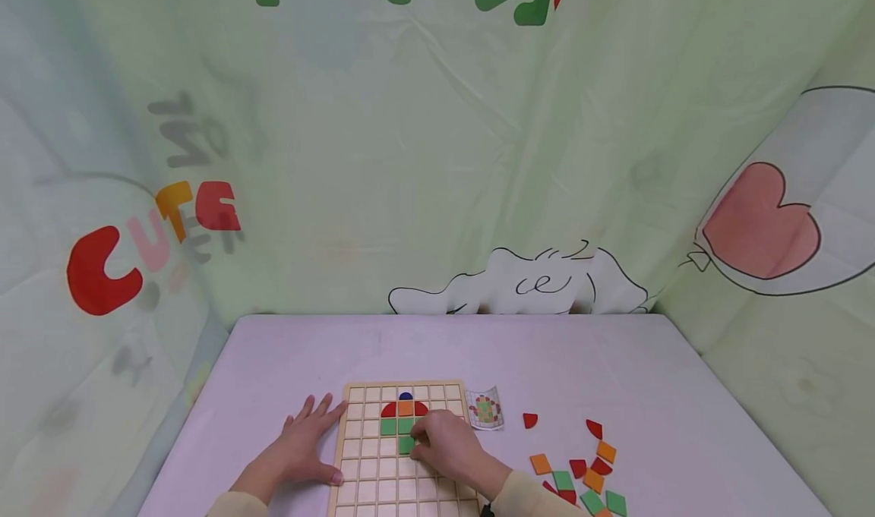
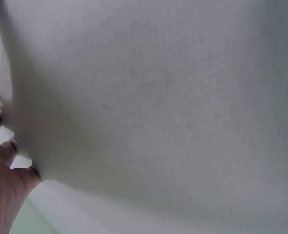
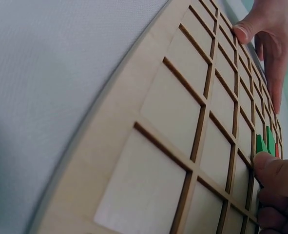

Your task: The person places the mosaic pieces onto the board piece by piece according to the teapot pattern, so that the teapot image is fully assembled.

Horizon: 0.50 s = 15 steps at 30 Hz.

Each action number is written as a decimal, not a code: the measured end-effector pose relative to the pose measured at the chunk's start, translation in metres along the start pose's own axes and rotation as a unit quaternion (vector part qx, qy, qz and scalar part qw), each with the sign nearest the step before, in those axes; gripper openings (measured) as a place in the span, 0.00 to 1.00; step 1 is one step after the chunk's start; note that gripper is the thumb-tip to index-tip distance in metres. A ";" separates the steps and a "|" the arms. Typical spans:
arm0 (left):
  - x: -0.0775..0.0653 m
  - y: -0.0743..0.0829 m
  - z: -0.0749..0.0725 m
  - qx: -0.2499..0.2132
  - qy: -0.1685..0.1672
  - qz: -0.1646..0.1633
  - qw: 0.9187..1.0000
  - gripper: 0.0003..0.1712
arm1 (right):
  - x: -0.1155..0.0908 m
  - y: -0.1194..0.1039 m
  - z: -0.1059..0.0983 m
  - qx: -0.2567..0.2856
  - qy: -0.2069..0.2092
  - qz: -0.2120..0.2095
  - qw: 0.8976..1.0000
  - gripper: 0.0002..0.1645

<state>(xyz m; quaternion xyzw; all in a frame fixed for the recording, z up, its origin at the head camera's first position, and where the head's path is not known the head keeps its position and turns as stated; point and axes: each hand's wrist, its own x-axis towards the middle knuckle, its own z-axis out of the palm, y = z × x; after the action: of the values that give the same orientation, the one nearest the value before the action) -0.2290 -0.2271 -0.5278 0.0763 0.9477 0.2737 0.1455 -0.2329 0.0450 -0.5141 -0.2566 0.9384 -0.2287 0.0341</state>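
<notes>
A wooden grid board (image 1: pixel 368 469) lies on the table, bearing a blue piece (image 1: pixel 405 396), an orange square tile (image 1: pixel 405 408), red quarter-round pieces (image 1: pixel 389 410) and green square tiles (image 1: pixel 389 427). My left hand (image 1: pixel 301 445) rests at the board's left edge, fingers spread and thumb on the rim. Over the middle of the grid, my right hand (image 1: pixel 447 445) pinches a green square tile (image 1: pixel 406 446) below the green row. In the right wrist view its thumb (image 3: pixel 270 165) meets the tile (image 3: pixel 260 144), which stands tilted. The curled fingers lie partly hidden behind the thumb.
A small printed pattern card (image 1: pixel 485 409) touches the board's upper right side. Loose orange tiles (image 1: pixel 540 464), green tiles (image 1: pixel 616 502) and red quarter-round pieces (image 1: pixel 529 420) are scattered on the table (image 1: pixel 301 357) to the right. Printed cloth walls (image 1: pixel 342 160) enclose it.
</notes>
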 end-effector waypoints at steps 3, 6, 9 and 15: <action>0.000 0.000 0.000 0.001 0.001 0.000 1.000 0.70 | 0.000 0.001 0.001 -0.002 0.002 0.001 1.000 0.09; 0.000 0.000 0.000 0.001 0.001 0.002 1.000 0.70 | 0.000 0.001 0.001 0.003 0.002 0.004 1.000 0.10; 0.000 0.000 0.000 0.001 0.001 0.004 1.000 0.70 | -0.001 0.000 0.001 0.008 0.001 0.007 1.000 0.10; -0.001 0.000 -0.001 -0.002 0.004 0.006 1.000 0.70 | 0.000 -0.001 0.000 0.009 0.002 0.006 1.000 0.08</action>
<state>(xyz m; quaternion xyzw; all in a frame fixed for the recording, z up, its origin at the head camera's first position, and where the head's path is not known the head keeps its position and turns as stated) -0.2281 -0.2276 -0.5269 0.0806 0.9471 0.2769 0.1407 -0.2322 0.0447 -0.5143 -0.2506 0.9377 -0.2378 0.0362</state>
